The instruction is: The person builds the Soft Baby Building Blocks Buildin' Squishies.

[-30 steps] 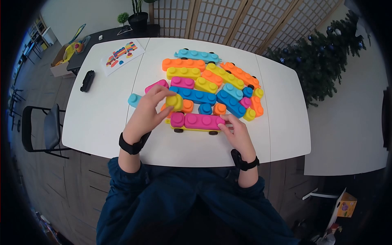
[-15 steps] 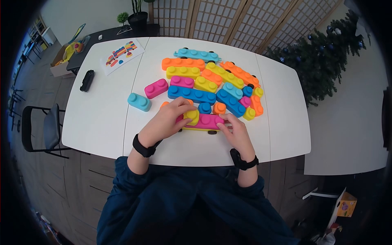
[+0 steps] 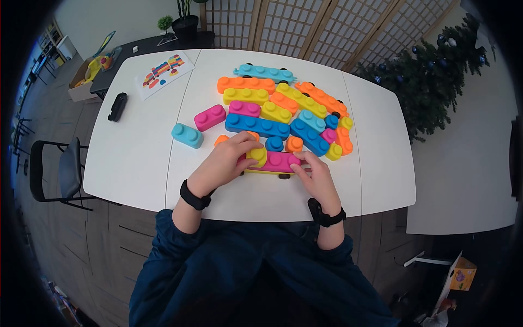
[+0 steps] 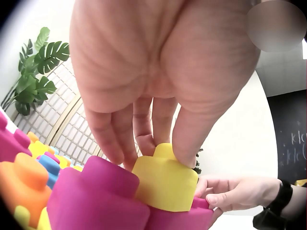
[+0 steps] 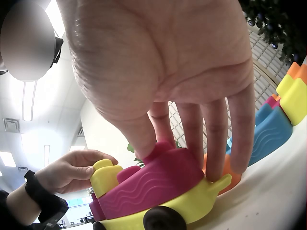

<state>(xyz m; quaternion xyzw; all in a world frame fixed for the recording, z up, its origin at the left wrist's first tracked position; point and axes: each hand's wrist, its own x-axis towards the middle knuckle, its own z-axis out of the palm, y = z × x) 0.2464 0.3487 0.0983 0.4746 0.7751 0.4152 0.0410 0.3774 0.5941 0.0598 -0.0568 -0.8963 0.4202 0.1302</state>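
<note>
My left hand (image 3: 227, 159) pinches a small yellow one-stud block (image 4: 165, 184) between thumb and fingers. The block sits over the studs of a long pink block (image 5: 153, 184), beside a one-stud pink block (image 4: 98, 203) at the left end. Both pink pieces ride on a yellow wheeled base (image 5: 192, 211) with black wheels, near the table's front. At the right end, my right hand (image 3: 318, 179) grips the long pink block with thumb and fingers on its sides. In the head view, the left hand hides the base's left end.
Behind the base lie several loose blocks, among them a long blue block (image 3: 257, 126) and an orange one-stud block (image 3: 294, 144). A turquoise block (image 3: 187, 135) and pink block (image 3: 210, 117) lie left. Farther back are a turquoise wheeled base (image 3: 265, 73) and a picture sheet (image 3: 165, 75).
My left hand has moved right and toward me, carrying the yellow block onto the long pink block. It has barely moved over the last half second. The right hand has kept its place.
</note>
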